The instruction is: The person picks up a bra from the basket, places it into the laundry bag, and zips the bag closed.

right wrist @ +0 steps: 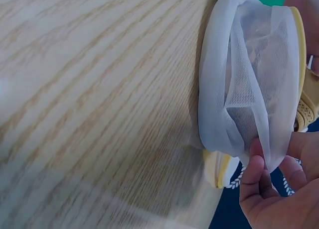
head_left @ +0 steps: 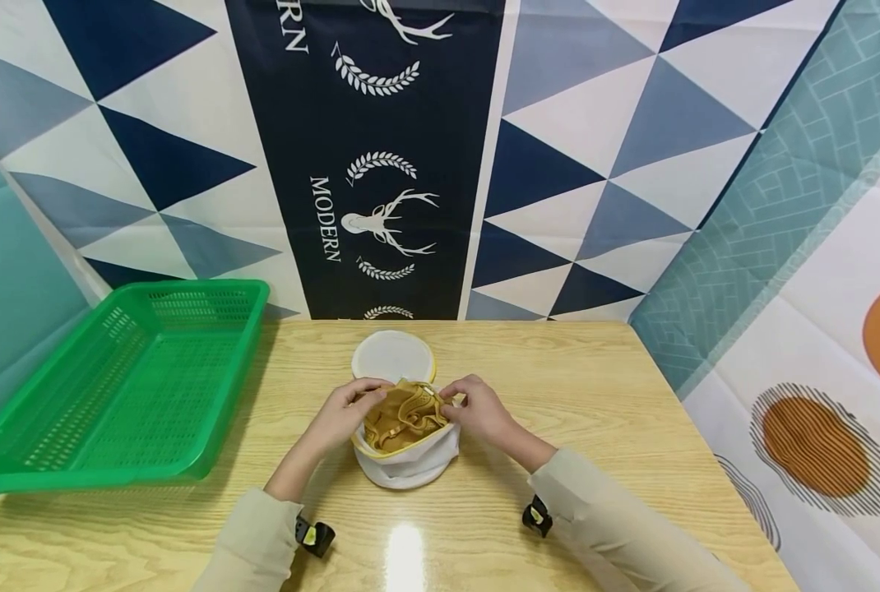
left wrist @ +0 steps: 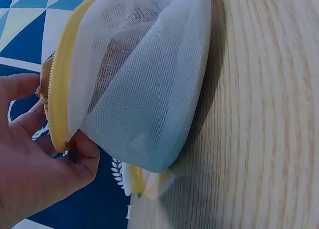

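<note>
A white mesh laundry bag (head_left: 408,474) with a yellow zip rim stands unzipped on the table, its round lid (head_left: 391,355) folded back behind it. Inside lies a bunched mustard-coloured garment (head_left: 403,417) with narrow straps; its exact kind is hard to tell. At the left of the opening, my left hand (head_left: 342,416) pinches the rim, its fingers on both sides of the yellow zip (left wrist: 61,84) in the left wrist view. My right hand (head_left: 482,409) pinches the mesh at the right side, seen closely in the right wrist view. A braided strap (right wrist: 305,113) shows at the opening there.
A green plastic basket (head_left: 221,411) with perforated sides stands on the left of the wooden table (head_left: 558,378). Patterned cloth (head_left: 381,164) hangs behind the table, and more cloth (head_left: 788,329) covers the right side.
</note>
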Motion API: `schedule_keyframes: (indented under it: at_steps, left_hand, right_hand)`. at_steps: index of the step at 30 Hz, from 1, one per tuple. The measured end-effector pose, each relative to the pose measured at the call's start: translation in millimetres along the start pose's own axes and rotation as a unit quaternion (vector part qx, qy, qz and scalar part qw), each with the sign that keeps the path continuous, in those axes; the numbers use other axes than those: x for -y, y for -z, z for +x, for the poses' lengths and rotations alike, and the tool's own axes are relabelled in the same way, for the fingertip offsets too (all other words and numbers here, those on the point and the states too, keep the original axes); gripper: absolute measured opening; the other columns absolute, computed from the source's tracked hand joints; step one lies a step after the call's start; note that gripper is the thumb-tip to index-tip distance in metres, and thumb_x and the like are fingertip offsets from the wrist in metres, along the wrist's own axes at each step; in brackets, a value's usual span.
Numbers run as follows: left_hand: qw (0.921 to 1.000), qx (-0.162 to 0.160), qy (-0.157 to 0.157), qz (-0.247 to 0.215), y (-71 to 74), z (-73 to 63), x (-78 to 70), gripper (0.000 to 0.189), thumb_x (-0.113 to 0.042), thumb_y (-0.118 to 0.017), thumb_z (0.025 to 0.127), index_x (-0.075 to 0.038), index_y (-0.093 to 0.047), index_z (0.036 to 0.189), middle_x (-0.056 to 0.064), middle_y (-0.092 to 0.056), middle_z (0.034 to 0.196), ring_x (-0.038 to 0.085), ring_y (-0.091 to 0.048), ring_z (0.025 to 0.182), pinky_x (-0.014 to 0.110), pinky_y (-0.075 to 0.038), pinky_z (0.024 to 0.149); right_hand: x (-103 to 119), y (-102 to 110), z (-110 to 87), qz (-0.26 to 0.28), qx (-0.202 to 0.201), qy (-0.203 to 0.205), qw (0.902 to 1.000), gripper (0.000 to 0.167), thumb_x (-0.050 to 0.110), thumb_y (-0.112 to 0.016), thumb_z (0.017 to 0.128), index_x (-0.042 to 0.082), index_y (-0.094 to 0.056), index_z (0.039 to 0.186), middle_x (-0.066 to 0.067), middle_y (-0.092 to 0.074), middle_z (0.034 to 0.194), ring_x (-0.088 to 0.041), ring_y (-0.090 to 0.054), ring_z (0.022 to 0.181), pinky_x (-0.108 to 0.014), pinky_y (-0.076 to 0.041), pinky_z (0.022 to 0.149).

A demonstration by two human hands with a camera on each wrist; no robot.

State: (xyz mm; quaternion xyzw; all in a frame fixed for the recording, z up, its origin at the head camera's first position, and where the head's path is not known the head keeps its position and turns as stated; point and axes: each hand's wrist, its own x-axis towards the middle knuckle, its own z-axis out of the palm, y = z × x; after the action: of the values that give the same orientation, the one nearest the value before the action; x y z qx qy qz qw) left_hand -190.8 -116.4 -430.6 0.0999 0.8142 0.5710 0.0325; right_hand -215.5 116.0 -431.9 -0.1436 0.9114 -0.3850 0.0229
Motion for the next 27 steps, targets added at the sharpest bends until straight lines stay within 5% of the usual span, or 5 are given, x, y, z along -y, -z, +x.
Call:
schedule_keyframes:
  at_steps: [5,11,19,27]
  left_hand:
    - [0.9993,-0.020,0.028,-0.013,-2.1,2.2,-0.1,0.037,-0.039,-0.050,0.096,-0.010,-0.067,0.111,0.009,-0.063,0.120,0.024,-0.055,0.117,0.041,-0.042,0.101]
    - [0.9995,-0.014,0.027,0.006,-2.5,3.5,0.6,0.025,-0.032,-0.064,0.089,-0.013,-0.070,0.104,0.004,-0.065,0.113,0.015,-0.059,0.102,0.028,-0.049,0.085]
    - [1.0000,-0.009,0.005,0.001,-4.7,2.3,1.3,0.022,-0.024,-0.072,0.083,-0.012,-0.070,0.101,0.005,-0.065,0.113,0.024,-0.051,0.121,0.045,-0.037,0.106]
    - [0.9995,-0.013,-0.008,0.026,-8.9,1.9,3.7,0.019,-0.017,-0.074,0.081,-0.014,-0.069,0.099,0.005,-0.063,0.112,0.025,-0.052,0.119,0.045,-0.038,0.105]
  right_hand:
    - [-0.3,-1.2,-0.6,-0.003,-0.012,0.000,0.9999,0.010,0.011,-0.071,0.082,0.009,-0.070,0.091,-0.008,-0.058,0.098,-0.012,-0.048,0.070,-0.023,-0.042,0.062]
    - [-0.5,-1.4,-2.3,0.006,-0.021,0.001,0.9998,0.011,0.011,-0.070,0.082,0.010,-0.070,0.093,-0.008,-0.058,0.098,-0.011,-0.047,0.069,-0.022,-0.042,0.061]
    - [1.8,0.0,-1.4,0.022,-0.018,-0.008,0.9996,0.019,0.017,-0.056,0.093,0.010,-0.070,0.104,-0.007,-0.061,0.103,-0.013,-0.052,0.078,-0.028,-0.045,0.068]
    - [4.1,0.8,3.6,0.022,0.007,0.012,0.9997,0.028,0.027,-0.056,0.094,0.012,-0.066,0.115,-0.003,-0.063,0.102,-0.012,-0.049,0.082,-0.027,-0.043,0.070]
